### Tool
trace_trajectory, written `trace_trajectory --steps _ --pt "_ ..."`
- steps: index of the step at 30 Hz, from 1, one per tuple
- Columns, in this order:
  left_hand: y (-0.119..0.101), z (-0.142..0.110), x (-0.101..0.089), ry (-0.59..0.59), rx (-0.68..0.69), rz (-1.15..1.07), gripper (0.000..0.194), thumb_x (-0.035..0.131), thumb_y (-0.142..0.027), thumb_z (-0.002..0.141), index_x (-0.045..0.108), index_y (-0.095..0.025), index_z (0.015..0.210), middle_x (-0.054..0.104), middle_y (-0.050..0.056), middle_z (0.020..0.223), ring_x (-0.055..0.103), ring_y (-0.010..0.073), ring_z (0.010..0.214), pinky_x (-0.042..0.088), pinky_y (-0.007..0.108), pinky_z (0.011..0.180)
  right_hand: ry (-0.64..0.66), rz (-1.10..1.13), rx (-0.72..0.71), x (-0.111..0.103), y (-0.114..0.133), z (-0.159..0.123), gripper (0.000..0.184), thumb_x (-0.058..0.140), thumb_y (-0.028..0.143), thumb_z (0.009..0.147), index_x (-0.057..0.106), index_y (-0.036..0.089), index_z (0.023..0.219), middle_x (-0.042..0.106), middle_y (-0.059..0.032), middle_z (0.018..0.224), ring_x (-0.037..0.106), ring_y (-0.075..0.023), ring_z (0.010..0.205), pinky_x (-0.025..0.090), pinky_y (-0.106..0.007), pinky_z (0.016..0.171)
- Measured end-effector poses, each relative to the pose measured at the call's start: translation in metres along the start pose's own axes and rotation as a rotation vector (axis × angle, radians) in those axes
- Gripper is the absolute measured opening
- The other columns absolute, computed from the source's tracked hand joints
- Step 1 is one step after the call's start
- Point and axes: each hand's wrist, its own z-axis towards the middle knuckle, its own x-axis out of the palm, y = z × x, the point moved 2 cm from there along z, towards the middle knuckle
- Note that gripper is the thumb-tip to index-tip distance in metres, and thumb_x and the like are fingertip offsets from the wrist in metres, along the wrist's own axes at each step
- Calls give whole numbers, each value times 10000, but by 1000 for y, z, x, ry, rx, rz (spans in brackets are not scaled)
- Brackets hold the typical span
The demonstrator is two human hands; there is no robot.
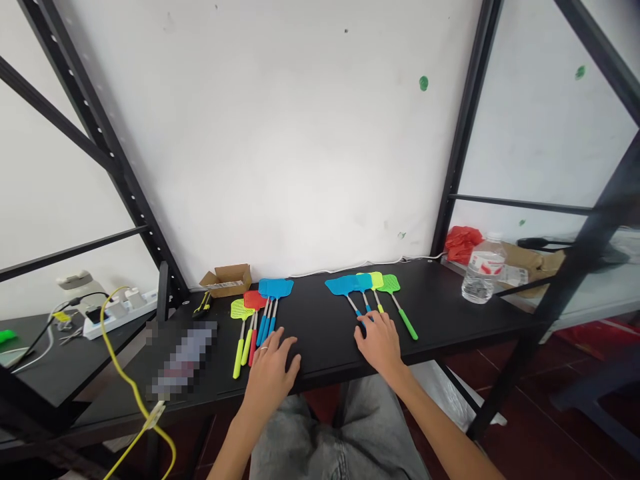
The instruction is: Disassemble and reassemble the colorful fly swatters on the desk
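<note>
Two groups of small fly swatters with metal shafts lie on the black shelf (320, 333). In the left group are a yellow-green swatter (241, 309), a red swatter (255, 300) and several blue swatters (280, 288). My left hand (273, 367) rests palm down beside their handles, fingers spread. The right group has a blue swatter (341, 286), another blue one, a yellow swatter (376, 280) and a green swatter (389, 284). Over the lower handles of this group lies my right hand (381, 340), fingers apart and slightly bent, hiding the handle ends.
At the back left stand an open cardboard box (227, 280) and a yellow-black cutter (203, 305). A blurred-out object (183, 360) lies front left, near a yellow cable (123, 377) and a power strip (120, 313). A water bottle (483, 270) stands right, by a black rack post (463, 133).
</note>
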Motion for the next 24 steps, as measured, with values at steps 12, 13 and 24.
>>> trace_trajectory --steps 12,13,24 --pt "2 -3 1 -60 -69 149 258 454 -310 934 667 -221 1050 620 100 1122 620 279 962 439 427 882 -13 71 -75 -5 3 -1 274 484 275 933 700 198 1081 661 -90 1043 550 -256 988 384 -381 858" --pt "2 -3 0 -54 -69 143 260 443 -304 938 664 -220 1045 614 96 1096 623 263 931 440 410 862 -9 87 -98 -5 3 -1 278 478 276 937 696 204 1096 664 -83 1038 558 -246 980 383 -376 868" --pt "4 -2 5 96 -137 177 268 386 -262 963 585 -228 1139 682 59 946 669 224 815 401 277 648 -1 124 -142 -5 5 0 251 480 261 934 697 218 1054 660 -71 1031 570 -236 964 390 -361 903"
